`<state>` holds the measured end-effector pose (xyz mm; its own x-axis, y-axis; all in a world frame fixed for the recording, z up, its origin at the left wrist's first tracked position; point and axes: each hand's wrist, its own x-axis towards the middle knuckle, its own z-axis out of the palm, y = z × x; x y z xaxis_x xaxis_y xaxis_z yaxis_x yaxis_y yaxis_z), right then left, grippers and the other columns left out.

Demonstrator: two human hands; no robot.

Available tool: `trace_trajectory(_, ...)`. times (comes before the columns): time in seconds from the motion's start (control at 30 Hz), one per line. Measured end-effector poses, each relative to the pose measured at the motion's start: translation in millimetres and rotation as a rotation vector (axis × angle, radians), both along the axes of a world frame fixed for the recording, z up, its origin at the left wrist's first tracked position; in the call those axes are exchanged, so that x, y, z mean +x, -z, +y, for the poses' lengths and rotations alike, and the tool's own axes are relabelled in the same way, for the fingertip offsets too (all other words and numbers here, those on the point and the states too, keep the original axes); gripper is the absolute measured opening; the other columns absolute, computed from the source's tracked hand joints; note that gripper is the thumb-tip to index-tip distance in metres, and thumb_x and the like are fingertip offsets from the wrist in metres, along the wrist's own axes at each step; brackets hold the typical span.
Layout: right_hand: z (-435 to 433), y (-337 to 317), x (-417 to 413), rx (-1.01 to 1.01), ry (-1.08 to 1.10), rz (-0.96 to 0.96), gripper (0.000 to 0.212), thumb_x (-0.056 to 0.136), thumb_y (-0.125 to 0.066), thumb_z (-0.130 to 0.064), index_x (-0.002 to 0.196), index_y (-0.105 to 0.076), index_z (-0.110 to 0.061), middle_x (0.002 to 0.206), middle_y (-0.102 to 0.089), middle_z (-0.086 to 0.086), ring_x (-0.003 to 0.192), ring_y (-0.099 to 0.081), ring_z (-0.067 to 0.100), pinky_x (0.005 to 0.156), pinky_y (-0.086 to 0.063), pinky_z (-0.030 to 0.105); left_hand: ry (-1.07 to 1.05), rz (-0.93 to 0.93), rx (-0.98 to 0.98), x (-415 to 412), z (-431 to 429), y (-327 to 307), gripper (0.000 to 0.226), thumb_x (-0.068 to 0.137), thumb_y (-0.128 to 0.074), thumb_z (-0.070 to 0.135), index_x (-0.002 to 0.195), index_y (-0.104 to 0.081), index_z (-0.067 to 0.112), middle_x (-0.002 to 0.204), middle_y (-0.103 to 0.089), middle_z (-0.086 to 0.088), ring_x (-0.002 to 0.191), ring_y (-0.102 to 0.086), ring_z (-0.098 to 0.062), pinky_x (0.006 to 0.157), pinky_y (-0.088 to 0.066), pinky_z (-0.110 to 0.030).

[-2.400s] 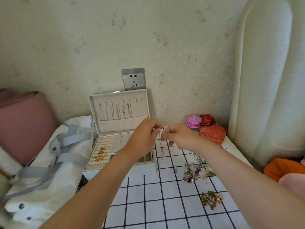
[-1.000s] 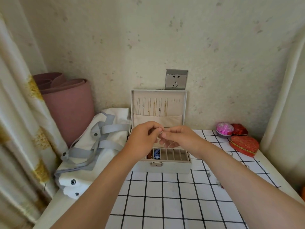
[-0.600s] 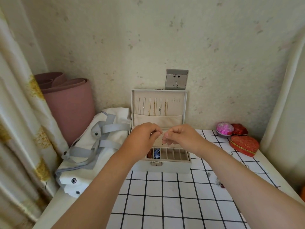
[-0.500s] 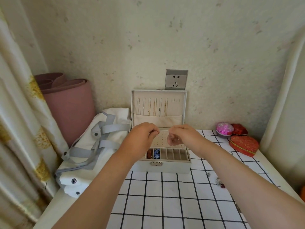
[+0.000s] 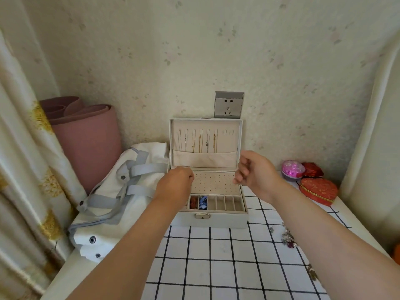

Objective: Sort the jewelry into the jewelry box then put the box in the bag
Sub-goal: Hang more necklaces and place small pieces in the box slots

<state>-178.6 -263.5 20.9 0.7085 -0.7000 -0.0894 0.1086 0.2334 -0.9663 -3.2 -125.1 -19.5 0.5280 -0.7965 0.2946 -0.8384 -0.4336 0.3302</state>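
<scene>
Checked bench (image 5: 216, 267) against a papered wall: your hands flanked the open jewelry box (image 5: 211, 219) at mid-frame.
Your left hand (image 5: 177, 182) hovered at the box's left edge and your right hand (image 5: 255, 172) at its right, both with fingers (image 5: 240, 176) curled in; whether either pinched anything could not be told. Loose jewelry (image 5: 287, 239) lay at lower right, nearer your right hand. The white box stood lid-upright, chains hung inside and two front slots filled, with the bag (image 5: 104, 234) just left.
</scene>
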Motion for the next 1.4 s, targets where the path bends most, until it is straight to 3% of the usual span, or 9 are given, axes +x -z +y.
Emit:
trace_trajectory(0.13, -3, -2, -3, -0.064, 0.031, 0.069, 0.018, 0.097, -0.049, -0.025, 0.083, -0.055, -0.014, 0.059, -0.044, 0.003, 0.047, -0.033, 0.017, 0.044, -0.021, 0.026, -0.044, -0.126, 0.087, -2, -6, 2, 0.022, 0.098, -0.050, 0.014, 0.108, -0.067, 0.026, 0.105, -0.066, 0.005, 0.098, -0.057, -0.017, 0.075, -0.051, -0.032)
trace_trajectory(0.33, 4, -5, -2, -0.318, 0.023, 0.140, 0.018, 0.099, -0.055, -0.023, 0.095, -0.072, -0.016, 0.061, -0.051, 0.003, 0.045, -0.035, 0.016, 0.045, -0.024, 0.025, -0.008, -0.229, 0.308, -13, -16, -1, 0.030, 0.097, -0.051, 0.021, 0.119, -0.066, 0.034, 0.118, -0.063, 0.003, 0.114, -0.051, -0.021, 0.092, -0.042, -0.033)
trace_trajectory(0.4, 8, -7, -1, -0.377, -0.008, 0.154, 0.021, 0.100, -0.054, -0.023, 0.093, -0.072, -0.016, 0.059, -0.051, 0.002, 0.044, -0.035, 0.016, 0.044, -0.026, 0.023, 0.050, -0.093, 0.155, -19, -19, -7, 0.038, 0.097, -0.050, 0.015, 0.130, -0.060, 0.030, 0.127, -0.060, 0.003, 0.123, -0.048, -0.020, 0.102, -0.039, -0.034)
trace_trajectory(0.5, 15, -10, 1, -0.430, -0.064, 0.151, 0.024, 0.101, -0.052, -0.023, 0.090, -0.072, -0.015, 0.057, -0.051, 0.002, 0.042, -0.034, 0.015, 0.042, -0.026, 0.022, 0.273, 0.473, -0.168, -38, -21, -34, 0.052, 0.093, -0.041, -0.003, 0.134, -0.055, 0.026, 0.131, -0.061, 0.006, 0.124, -0.053, -0.009, 0.107, -0.040, -0.030)
trace_trajectory(0.63, 19, -16, 4, -0.423, -0.087, 0.145, 0.027, 0.102, -0.051, -0.023, 0.081, -0.064, -0.013, 0.057, -0.051, 0.004, 0.040, -0.034, 0.014, 0.042, -0.025, 0.021, 0.324, 0.655, -0.179, -52, -15, -62, 0.026, 0.097, -0.047, 0.014, 0.108, -0.065, 0.028, 0.084, -0.068, 0.012, 0.079, -0.063, -0.010, 0.077, -0.052, -0.031)
trace_trajectory(0.9, 14, -20, 1, -0.404, -0.132, 0.164, 0.028, 0.102, -0.051, -0.028, 0.079, -0.062, -0.015, 0.060, -0.051, 0.003, 0.045, -0.036, 0.016, 0.045, -0.027, 0.023, 0.209, 0.712, -0.342, -35, -3, -79, 0.025, 0.098, -0.054, 0.028, 0.080, -0.070, 0.022, 0.053, -0.056, 0.018, 0.057, -0.045, -0.011, 0.067, -0.047, -0.029)
trace_trajectory(1.17, 5, -35, 4, -0.423, -0.122, 0.139, 0.020, 0.100, -0.057, -0.024, 0.093, -0.074, -0.015, 0.063, -0.045, -0.004, 0.051, -0.034, 0.014, 0.048, -0.030, 0.025, 0.207, 1.207, -0.669, -17, -9, -98, 0.028, 0.101, -0.045, 0.010, 0.080, -0.062, 0.007, 0.062, -0.050, -0.002, 0.054, -0.048, -0.014, 0.065, -0.053, -0.030)
trace_trajectory(1.3, -6, -46, 8, -0.485, -0.074, 0.157, 0.016, 0.098, -0.063, -0.022, 0.097, -0.077, -0.015, 0.060, -0.037, -0.004, 0.052, -0.027, 0.012, 0.048, -0.025, 0.025, 0.215, 1.265, -0.603, -4, -14, -110, 0.024, 0.100, -0.042, 0.016, 0.084, -0.060, 0.014, 0.054, -0.035, 0.004, 0.049, -0.026, -0.012, 0.040, -0.024, -0.021)
trace_trajectory(1.4, -18, -50, 16, -0.494, 0.042, 0.125, 0.016, 0.098, -0.063, -0.024, 0.097, -0.078, -0.019, 0.059, -0.034, -0.006, 0.049, -0.025, 0.012, 0.044, -0.024, 0.023, 0.274, 1.181, -0.437, 6, -21, -116, 0.020, 0.098, -0.045, 0.020, 0.095, -0.064, 0.016, 0.053, -0.024, 0.005, 0.049, -0.018, -0.012, 0.045, -0.011, -0.025)
